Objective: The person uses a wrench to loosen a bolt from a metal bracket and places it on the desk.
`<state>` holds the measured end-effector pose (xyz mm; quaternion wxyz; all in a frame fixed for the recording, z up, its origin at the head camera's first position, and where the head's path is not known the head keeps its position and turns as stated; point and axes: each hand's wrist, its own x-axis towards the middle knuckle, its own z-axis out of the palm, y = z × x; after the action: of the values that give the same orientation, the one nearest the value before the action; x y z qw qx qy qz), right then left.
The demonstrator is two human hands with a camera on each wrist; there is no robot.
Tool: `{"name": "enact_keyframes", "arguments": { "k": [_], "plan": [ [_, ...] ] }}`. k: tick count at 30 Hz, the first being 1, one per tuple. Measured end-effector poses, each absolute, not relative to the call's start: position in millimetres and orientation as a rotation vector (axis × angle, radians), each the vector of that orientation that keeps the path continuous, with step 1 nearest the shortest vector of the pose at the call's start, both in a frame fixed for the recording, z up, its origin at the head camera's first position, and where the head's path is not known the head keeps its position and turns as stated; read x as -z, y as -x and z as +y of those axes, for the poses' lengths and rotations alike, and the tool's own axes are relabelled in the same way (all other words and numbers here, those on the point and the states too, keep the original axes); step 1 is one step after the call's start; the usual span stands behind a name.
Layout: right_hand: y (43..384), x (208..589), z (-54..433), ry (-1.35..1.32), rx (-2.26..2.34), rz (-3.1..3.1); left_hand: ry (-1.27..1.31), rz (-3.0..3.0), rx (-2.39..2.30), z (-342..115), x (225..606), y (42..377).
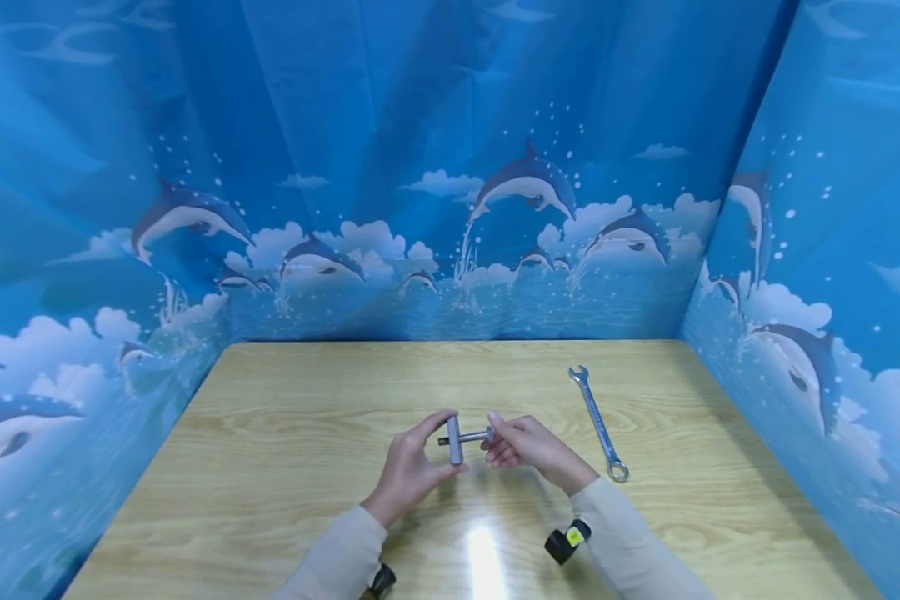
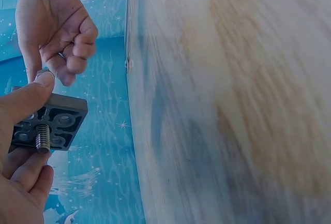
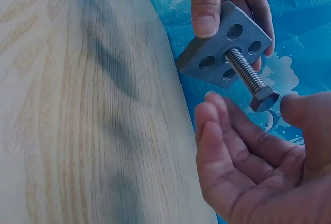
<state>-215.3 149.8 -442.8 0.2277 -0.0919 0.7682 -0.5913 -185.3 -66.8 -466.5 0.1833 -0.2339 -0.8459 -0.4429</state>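
My left hand [image 1: 408, 471] grips a square grey metal plate [image 1: 455, 440] by its edges, thumb on one edge and fingers on the opposite one. Several round holes show in the plate's face [image 3: 207, 62]. A hex-head bolt [image 3: 245, 73] runs through its middle, and the threaded end [image 2: 42, 140] sticks out on the far side. Around the bolt's head [image 3: 265, 100] is my right hand [image 3: 253, 167], its thumb tip close beside the head. The right fingers are loosely bent, with a gap between them and the bolt head. Both hands are above the table.
A combination wrench [image 1: 598, 423] lies on the wood-grain table [image 1: 307, 392], to the right of the right hand. Blue curtains [image 1: 420, 100] printed with dolphins enclose the table's back and sides. A black wrist camera [image 1: 567, 542] hangs below the right sleeve.
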Motion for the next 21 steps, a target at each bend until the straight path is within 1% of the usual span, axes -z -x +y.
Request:
{"name": "enact_keyframes", "arguments": {
  "k": [14, 21],
  "plan": [
    [213.9, 439.6, 156.2, 0.314, 1.65, 2.233, 0.666, -2.387, 1.286, -65.1, 466.4, 185.6],
    [211.7, 438.3, 154.4, 0.293, 1.684, 2.277, 0.649, -2.392, 1.305, -64.0, 464.6, 184.4]
  ]
}}
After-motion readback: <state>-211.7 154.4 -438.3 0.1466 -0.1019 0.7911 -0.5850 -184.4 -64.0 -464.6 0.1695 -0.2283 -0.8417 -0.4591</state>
